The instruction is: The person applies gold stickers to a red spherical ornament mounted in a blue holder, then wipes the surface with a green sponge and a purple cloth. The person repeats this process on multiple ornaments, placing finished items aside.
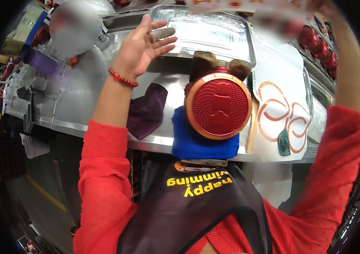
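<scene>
My left hand [144, 48] is raised over the metal table, palm up with fingers spread, holding nothing. One of its fingers has a greyish cover, and a red bead bracelet circles the wrist. At the top right edge, my right hand [322, 7] grips the end of a pale sheet with orange-red printed shapes [247, 6]; its fingers are partly cut off. Between my arms, a round red tin [219, 106] with an embossed face and copper-gold rim rests on a blue cloth [205, 146], against brown blocks [204, 63].
A dark purple cloth [149, 111] lies left of the tin. Behind stands a clear plastic tray [241, 40]. At right, a white backing sheet [290, 76] carries copper ring stickers [269, 134] and a dark green flat piece [283, 142]. More red tins [315, 42] stand farther right.
</scene>
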### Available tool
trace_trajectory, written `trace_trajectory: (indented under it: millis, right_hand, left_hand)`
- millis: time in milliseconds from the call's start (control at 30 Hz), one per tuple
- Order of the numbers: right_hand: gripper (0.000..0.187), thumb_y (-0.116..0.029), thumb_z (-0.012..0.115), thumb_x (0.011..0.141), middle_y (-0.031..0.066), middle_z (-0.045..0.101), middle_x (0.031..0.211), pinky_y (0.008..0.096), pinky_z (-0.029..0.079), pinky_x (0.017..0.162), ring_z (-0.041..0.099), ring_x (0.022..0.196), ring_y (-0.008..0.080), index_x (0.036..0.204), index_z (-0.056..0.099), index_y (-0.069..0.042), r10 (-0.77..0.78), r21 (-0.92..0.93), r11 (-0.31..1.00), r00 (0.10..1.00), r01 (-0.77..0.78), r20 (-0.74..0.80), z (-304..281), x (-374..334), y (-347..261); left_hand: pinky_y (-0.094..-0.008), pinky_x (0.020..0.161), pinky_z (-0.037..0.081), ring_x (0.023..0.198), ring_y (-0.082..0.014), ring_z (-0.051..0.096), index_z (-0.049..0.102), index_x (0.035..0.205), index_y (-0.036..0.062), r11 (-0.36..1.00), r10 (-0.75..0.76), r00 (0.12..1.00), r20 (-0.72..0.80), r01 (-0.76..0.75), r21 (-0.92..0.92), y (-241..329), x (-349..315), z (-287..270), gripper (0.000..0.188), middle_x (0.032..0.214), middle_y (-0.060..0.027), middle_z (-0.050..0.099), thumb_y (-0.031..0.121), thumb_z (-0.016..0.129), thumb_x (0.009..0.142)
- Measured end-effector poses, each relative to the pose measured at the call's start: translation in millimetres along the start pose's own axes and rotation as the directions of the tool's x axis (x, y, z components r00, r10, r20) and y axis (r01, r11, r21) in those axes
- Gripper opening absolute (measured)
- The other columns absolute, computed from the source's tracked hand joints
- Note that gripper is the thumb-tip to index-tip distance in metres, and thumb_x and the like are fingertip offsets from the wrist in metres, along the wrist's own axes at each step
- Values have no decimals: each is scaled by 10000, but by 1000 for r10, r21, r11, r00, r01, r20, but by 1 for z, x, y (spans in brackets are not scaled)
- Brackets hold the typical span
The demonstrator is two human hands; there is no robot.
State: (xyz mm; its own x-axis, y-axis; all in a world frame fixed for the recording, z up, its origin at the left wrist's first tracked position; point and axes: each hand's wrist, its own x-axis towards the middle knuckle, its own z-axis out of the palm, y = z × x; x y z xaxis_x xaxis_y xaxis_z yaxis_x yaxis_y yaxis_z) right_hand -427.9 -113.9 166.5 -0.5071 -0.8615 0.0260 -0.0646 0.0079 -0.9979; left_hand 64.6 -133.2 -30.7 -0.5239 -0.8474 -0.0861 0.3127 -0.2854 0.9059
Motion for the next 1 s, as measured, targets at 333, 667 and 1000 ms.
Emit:
trace_trajectory:
  millis: [333,667,1000]
  right_hand:
    - [434,-271,658,914,70,672,1101,461,573,772,674,954,201,1304,586,-92,456,-309,862,881,-402,126,65,-84,208]
    - [235,-209,614,917,14,613,919,277,481,605,580,763,115,1103,620,-66,343,-338,907,908,-252,243,51,-113,196]
    - [617,-340,663,939,197,725,928,370,578,751,714,821,253,1404,552,50,9,-903,405,987,144,162,60,-158,183]
  left_hand:
    - [-421,979,558,1197,-292,617,413,1420,-38,985,-139,990,-39,142,96,-22,28,-19,609,1340,-184,572,401,587,1035]
    - [-383,840,515,1016,-200,611,309,1486,48,963,53,998,-38,-41,265,-11,48,1,769,1227,-140,582,141,714,839]
    - [-344,601,492,720,-137,617,522,1358,114,242,47,997,-66,53,969,-31,58,-4,523,781,-87,633,110,641,848]
